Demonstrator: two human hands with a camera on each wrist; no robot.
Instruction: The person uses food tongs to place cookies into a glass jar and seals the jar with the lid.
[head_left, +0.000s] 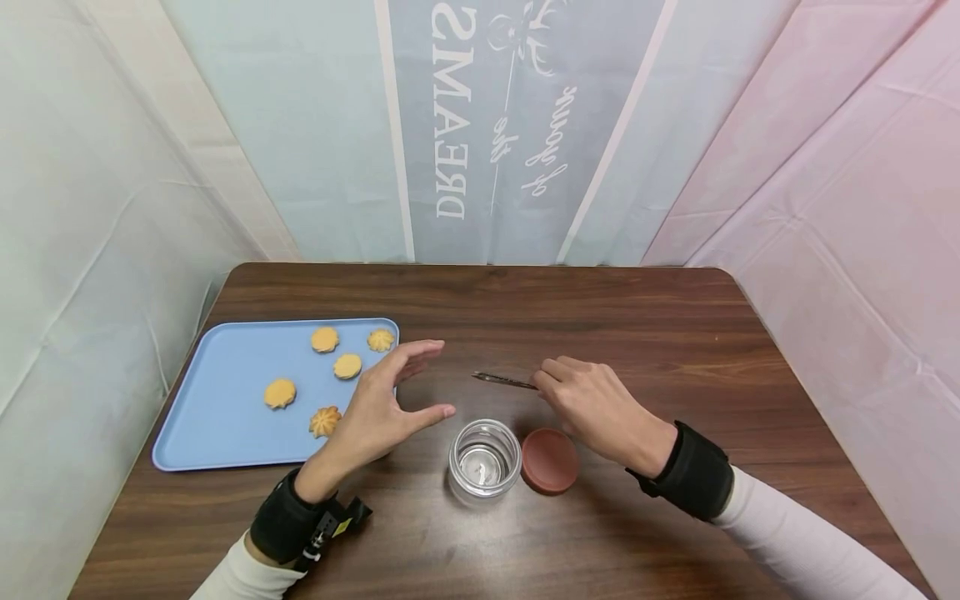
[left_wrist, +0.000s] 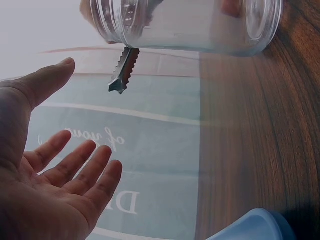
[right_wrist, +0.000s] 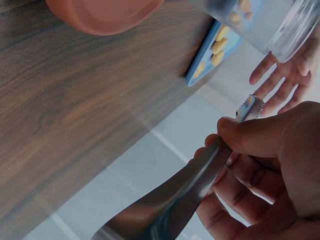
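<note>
My right hand [head_left: 596, 410] grips metal tongs [head_left: 504, 381], thumb on one side and fingers on the other. Their serrated tips point left, above the table beyond the glass jar [head_left: 485, 467]. In the right wrist view the broad shiny body of the tongs [right_wrist: 172, 187] runs down behind the fingers. My left hand [head_left: 377, 417] hovers at the tray's right edge, thumb and fingers spread apart with nothing between them. The jar stands uncovered, just right of that hand. A reddish-brown round lid [head_left: 550, 461] lies beside the jar, below my right hand.
A blue tray [head_left: 225, 383] lies on the left of the brown wooden table [head_left: 645, 317]. Several yellow cookies [head_left: 280, 392] are spread over it, some flower-shaped [head_left: 324, 422]. Fabric curtains [head_left: 330, 125] enclose the table's back and sides.
</note>
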